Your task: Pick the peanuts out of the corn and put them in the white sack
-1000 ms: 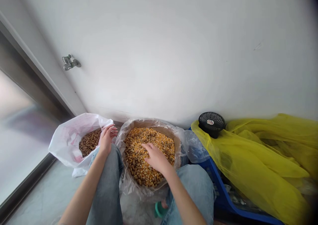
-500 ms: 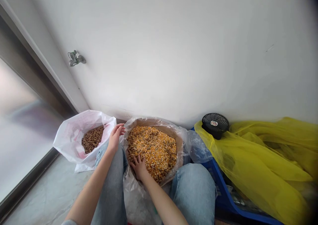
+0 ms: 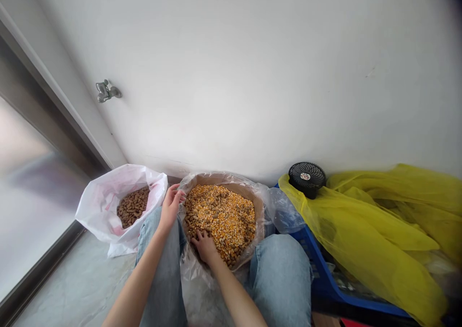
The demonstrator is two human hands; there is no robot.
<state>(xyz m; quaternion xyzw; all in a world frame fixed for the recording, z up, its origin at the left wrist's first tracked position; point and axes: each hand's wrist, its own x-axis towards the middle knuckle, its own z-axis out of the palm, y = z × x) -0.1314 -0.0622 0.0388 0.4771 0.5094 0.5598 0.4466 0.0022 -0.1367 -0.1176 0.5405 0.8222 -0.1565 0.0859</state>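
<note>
Between my knees stands a brown bag with clear plastic around its rim. It holds corn kernels mixed with brown, peanut-like pieces. My right hand lies on the near left part of this mix, fingers apart and their tips sunk among the pieces. My left hand hovers over my left knee, loosely bent fingers at the bag's left plastic edge and nothing seen in them. Left of it, a white sack stands open with brown, peanut-like pieces inside.
At right sits a blue crate under yellow netting, with a small black fan on top. Behind everything rises a white wall with a metal tap. A dark door track runs along the left.
My right hand has moved from the middle of the corn mix to its near left part, fingers now deeper in. My left hand has shifted right to the bag's edge.
</note>
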